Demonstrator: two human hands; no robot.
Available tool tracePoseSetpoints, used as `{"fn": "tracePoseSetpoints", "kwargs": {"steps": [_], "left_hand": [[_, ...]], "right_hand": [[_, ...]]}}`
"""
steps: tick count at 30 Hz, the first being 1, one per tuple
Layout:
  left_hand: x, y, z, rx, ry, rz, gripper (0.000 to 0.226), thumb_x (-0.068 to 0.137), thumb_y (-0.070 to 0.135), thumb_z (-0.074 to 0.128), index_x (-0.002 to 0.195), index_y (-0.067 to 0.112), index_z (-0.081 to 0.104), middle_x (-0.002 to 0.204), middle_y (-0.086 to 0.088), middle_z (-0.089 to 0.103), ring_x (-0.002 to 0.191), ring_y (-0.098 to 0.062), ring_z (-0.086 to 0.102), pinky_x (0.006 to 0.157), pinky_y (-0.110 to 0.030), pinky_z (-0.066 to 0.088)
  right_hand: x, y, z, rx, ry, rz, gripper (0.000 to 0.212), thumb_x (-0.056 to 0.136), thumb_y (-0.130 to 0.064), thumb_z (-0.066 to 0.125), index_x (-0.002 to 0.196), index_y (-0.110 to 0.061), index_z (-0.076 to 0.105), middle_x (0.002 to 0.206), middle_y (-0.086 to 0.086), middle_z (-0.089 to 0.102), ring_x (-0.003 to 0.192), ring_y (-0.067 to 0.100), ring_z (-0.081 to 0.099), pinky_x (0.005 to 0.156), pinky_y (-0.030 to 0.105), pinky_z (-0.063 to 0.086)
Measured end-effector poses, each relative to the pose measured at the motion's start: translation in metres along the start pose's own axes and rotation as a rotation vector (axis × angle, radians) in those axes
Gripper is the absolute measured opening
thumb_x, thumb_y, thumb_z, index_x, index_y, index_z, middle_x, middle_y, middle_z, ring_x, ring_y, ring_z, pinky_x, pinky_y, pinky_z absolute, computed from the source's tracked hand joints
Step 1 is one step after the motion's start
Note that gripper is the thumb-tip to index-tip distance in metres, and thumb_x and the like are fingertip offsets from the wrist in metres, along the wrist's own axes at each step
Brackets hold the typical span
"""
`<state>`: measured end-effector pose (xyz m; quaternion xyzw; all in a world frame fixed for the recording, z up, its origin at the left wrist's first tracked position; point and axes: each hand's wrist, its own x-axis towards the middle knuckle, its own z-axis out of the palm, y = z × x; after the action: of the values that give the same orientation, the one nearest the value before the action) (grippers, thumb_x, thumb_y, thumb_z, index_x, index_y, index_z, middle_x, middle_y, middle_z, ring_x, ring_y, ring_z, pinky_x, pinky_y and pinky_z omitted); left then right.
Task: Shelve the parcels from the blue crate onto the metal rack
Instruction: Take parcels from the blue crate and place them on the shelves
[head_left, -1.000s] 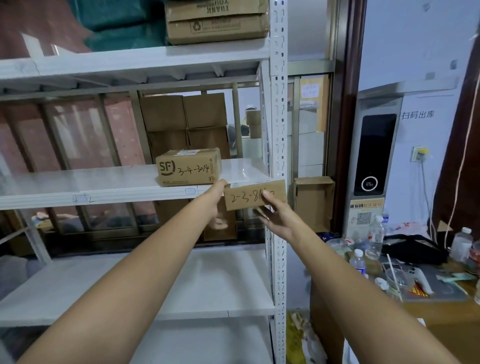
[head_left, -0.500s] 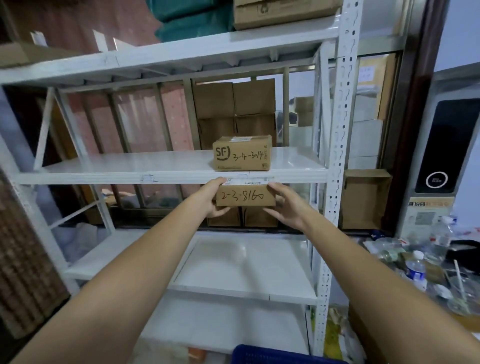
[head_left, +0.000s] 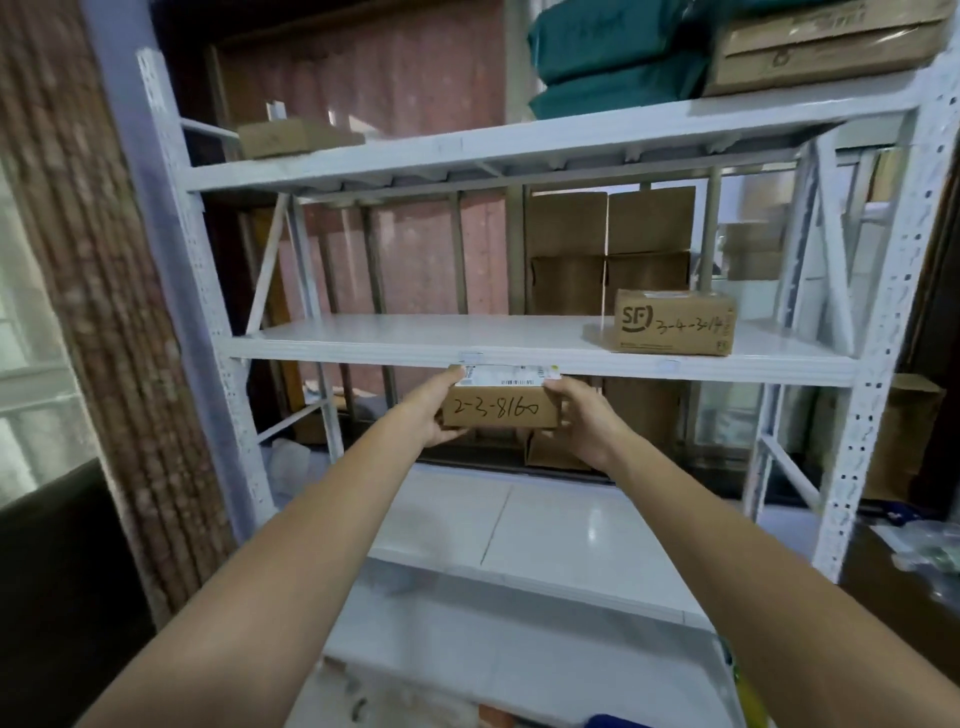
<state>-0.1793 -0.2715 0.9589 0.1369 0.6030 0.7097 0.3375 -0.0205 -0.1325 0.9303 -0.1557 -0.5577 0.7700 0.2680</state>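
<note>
Both hands, left (head_left: 434, 410) & right (head_left: 582, 415), stayed clamped on the parcel (head_left: 501, 408) ends but slid it left, away from the SF box (head_left: 675, 322), just under the rack (head_left: 519, 353) mid shelf's front edge, so prob not shelved yet.

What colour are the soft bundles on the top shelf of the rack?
Dark teal green bundles, seen in the head view, beside a cardboard box.

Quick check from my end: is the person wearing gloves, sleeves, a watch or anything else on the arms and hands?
Nothing worn is visible. The left hand and right hand are bare, without gloves, and both forearms are uncovered up to the frame edge. No sleeves, watch, bracelet or rings show; parts of the fingers are hidden.
</note>
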Motion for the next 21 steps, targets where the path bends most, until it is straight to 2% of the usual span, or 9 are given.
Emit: {"fn": "tracePoseSetpoints", "kwargs": {"steps": [4, 5, 8, 9, 11, 14, 16, 18, 21], "left_hand": [[0.006, 0.021, -0.063, -0.016, 0.029, -0.02, 0.06, 0.072, 0.035, 0.08, 0.12, 0.015, 0.05, 0.11, -0.018, 0.063, 0.101, -0.033, 0.06, 0.067, -0.043, 0.058], [0.01, 0.027, -0.074, -0.022, 0.031, -0.021, 0.059, 0.071, 0.036, 0.08, 0.118, 0.016, 0.051, 0.109, -0.018, 0.064, 0.1, -0.033, 0.06, 0.062, -0.041, 0.058], [0.029, 0.049, -0.1, -0.036, 0.035, -0.008, 0.05, 0.072, 0.038, 0.079, 0.11, 0.018, 0.052, 0.104, -0.017, 0.064, 0.093, -0.032, 0.06, 0.053, -0.037, 0.055], [0.036, 0.057, -0.105, -0.041, 0.037, 0.004, 0.047, 0.073, 0.038, 0.078, 0.107, 0.018, 0.052, 0.103, -0.017, 0.064, 0.092, -0.031, 0.06, 0.052, -0.037, 0.055], [0.049, 0.079, -0.113, -0.022, 0.028, 0.063, 0.039, 0.076, 0.037, 0.076, 0.101, 0.018, 0.052, 0.102, -0.017, 0.063, 0.093, -0.03, 0.06, 0.05, -0.035, 0.055], [0.073, 0.122, -0.115, 0.054, -0.033, 0.196, 0.033, 0.081, 0.034, 0.071, 0.104, 0.017, 0.055, 0.103, -0.014, 0.062, 0.098, -0.026, 0.06, 0.065, -0.036, 0.057], [0.095, 0.151, -0.113, 0.078, -0.092, 0.296, 0.032, 0.085, 0.028, 0.069, 0.11, 0.013, 0.056, 0.109, -0.012, 0.061, 0.103, -0.023, 0.058, 0.08, -0.035, 0.055], [0.119, 0.18, -0.109, 0.116, -0.113, 0.4, 0.04, 0.084, 0.019, 0.07, 0.119, 0.009, 0.053, 0.117, -0.011, 0.06, 0.106, -0.021, 0.057, 0.09, -0.032, 0.052], [0.153, 0.228, -0.099, 0.209, -0.103, 0.549, 0.043, 0.08, 0.008, 0.073, 0.119, 0.01, 0.054, 0.117, -0.01, 0.063, 0.1, -0.018, 0.062, 0.084, -0.025, 0.053]], "right_hand": [[0.011, 0.017, 0.065, 0.01, -0.002, 0.018, 0.051, 0.089, -0.024, 0.065, 0.136, -0.012, 0.047, 0.13, 0.017, 0.058, 0.118, 0.031, 0.056, 0.07, 0.033, 0.057], [0.018, 0.018, 0.077, -0.001, -0.007, 0.015, 0.052, 0.089, -0.025, 0.066, 0.136, -0.012, 0.047, 0.13, 0.017, 0.058, 0.118, 0.032, 0.056, 0.073, 0.034, 0.058], [0.045, 0.015, 0.106, -0.041, -0.021, 0.004, 0.053, 0.088, -0.027, 0.067, 0.135, -0.013, 0.047, 0.129, 0.019, 0.058, 0.118, 0.035, 0.055, 0.094, 0.045, 0.055], [0.055, 0.012, 0.114, -0.044, -0.022, 0.003, 0.054, 0.088, -0.027, 0.067, 0.136, -0.013, 0.046, 0.128, 0.02, 0.059, 0.117, 0.036, 0.056, 0.095, 0.047, 0.054], [0.076, 0.003, 0.13, -0.012, -0.019, -0.002, 0.055, 0.087, -0.026, 0.069, 0.135, -0.014, 0.044, 0.126, 0.021, 0.059, 0.115, 0.037, 0.058, 0.086, 0.043, 0.058], [0.116, -0.015, 0.149, 0.034, 0.002, -0.053, 0.049, 0.088, -0.026, 0.069, 0.129, -0.013, 0.047, 0.12, 0.021, 0.058, 0.11, 0.035, 0.059, 0.066, 0.033, 0.06], [0.149, -0.034, 0.158, 0.037, -0.035, -0.101, 0.035, 0.089, -0.028, 0.067, 0.119, -0.015, 0.055, 0.116, 0.019, 0.059, 0.106, 0.033, 0.061, 0.066, 0.032, 0.06], [0.184, -0.061, 0.17, 0.018, -0.059, -0.16, 0.04, 0.089, -0.028, 0.066, 0.124, -0.012, 0.053, 0.118, 0.019, 0.058, 0.102, 0.032, 0.064, 0.068, 0.032, 0.06], [0.232, -0.112, 0.185, -0.033, -0.034, -0.277, 0.059, 0.085, -0.022, 0.072, 0.134, -0.007, 0.043, 0.128, 0.021, 0.056, 0.103, 0.031, 0.064, 0.076, 0.037, 0.059]]}}
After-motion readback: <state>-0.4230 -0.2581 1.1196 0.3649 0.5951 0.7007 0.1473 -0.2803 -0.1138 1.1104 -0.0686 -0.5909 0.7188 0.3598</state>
